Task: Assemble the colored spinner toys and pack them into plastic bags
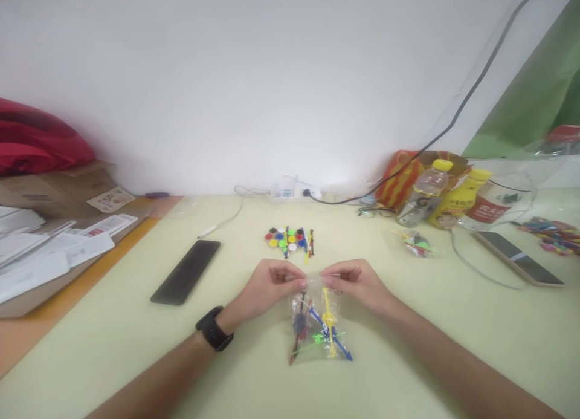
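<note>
Left hand (267, 289): lower centre of the frame; thumb and fingers pinching the upper left corner of the clear bag.
Right hand (360, 283): lower centre, just right of its fellow; likewise pinching the upper right corner.
Clear bag (314, 286): lower centre, spread between the hands, mouth end toward the top of the frame (whether it is sealed cannot be told).
Bag contents: arrow-tipped pieces, among them one yellow arrow (328, 317), one blue arrow (349, 355) lying aslant, one green piece (318, 338); also a dark round piece (299, 323) at left.
Loose parts: centre of the frame, beyond the hands; coloured discs (273, 243) grouped close, with slim sticks (311, 242) at their right.
Second bag (415, 243): right of centre, small and clear, coloured pieces inside, flat on the tabletop (371, 370).
Wristwear: black watch (215, 329), left wrist.
Phones: black phone (185, 272), left of centre; gold-edged phone (520, 259), right side.
Bottles: yellow-capped bottle (421, 195) and yellow bottle (457, 201), side by side, right of the frame.
</note>
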Motion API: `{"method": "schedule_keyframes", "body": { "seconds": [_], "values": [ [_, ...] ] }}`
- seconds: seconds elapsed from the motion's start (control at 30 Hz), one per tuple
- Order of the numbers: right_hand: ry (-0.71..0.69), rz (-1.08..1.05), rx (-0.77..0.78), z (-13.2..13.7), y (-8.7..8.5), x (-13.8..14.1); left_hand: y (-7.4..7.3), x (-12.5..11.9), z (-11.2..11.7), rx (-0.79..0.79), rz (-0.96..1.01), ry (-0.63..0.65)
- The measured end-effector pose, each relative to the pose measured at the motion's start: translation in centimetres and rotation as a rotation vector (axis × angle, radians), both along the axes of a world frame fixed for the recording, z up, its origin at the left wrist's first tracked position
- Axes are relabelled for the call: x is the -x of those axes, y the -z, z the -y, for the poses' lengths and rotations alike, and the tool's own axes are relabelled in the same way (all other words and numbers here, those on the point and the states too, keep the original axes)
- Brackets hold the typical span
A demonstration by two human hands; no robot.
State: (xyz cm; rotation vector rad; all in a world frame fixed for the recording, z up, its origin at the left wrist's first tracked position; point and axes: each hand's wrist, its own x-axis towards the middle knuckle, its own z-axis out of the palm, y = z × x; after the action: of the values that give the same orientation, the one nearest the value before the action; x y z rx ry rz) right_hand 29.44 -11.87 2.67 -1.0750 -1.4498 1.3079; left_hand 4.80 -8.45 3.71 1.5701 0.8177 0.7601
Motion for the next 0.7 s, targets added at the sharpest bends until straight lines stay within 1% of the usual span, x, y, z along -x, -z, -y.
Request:
{"method": "schedule_keyframes", "body": {
  "seconds": [0.1, 0.2, 0.3, 0.4, 0.57, 0.7],
  "values": [
    [0.041, -0.045, 0.019, -0.10, 0.31, -0.18, 0.13, 0.11, -0.22, 0.036, 0.046, -0.010],
    [0.026, -0.126, 0.049, -0.25, 0.59, -0.36, 0.24, 0.16, -0.36, 0.068, 0.082, -0.044],
    [0.018, -0.203, 0.083, -0.29, 0.56, -0.35, 0.16, 0.12, -0.38, 0.060, 0.099, -0.069],
    [0.039, -0.242, 0.089, -0.23, 0.32, -0.18, 0.11, 0.09, -0.33, 0.052, 0.109, -0.090],
    [0.103, -0.228, 0.081, -0.07, 0.18, -0.01, 0.42, 0.11, -0.23, 0.091, 0.136, -0.116],
    [0.095, -0.136, 0.001, 0.06, -0.02, -0.05, 0.50, -0.09, -0.02, 0.086, 0.130, -0.106]
  ]
}}
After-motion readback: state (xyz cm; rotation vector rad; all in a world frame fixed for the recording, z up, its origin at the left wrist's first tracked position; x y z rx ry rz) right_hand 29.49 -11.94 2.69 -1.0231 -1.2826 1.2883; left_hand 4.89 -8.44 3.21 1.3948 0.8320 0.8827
